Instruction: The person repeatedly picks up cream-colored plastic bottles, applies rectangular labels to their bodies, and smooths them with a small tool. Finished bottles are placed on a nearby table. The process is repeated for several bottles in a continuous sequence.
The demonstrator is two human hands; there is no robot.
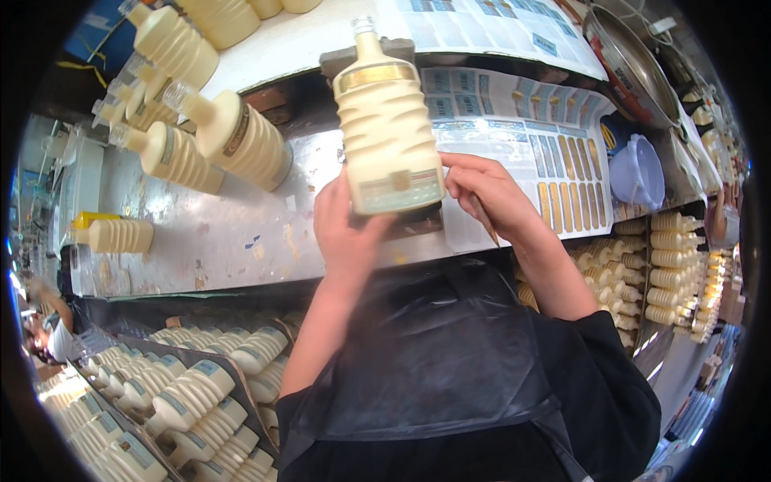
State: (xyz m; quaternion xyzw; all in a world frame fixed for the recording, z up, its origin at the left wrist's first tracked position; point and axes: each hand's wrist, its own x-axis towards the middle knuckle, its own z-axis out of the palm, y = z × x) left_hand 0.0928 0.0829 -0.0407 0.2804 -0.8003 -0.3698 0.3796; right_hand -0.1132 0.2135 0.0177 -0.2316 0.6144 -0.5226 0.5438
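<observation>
A: Over the worn metal surface [225,233], where is the ribbed cream plastic bottle [388,128]?

B: Upright, above the sheet of printed labels [522,128]. The left hand [347,229] has its grip closed around its base; the right hand [490,197] presses the lower label, pinching a thin stick [484,218].

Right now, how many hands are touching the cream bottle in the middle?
2: the left hand holds the cream bottle at its lower left, and the right hand touches its lower right edge.
</observation>
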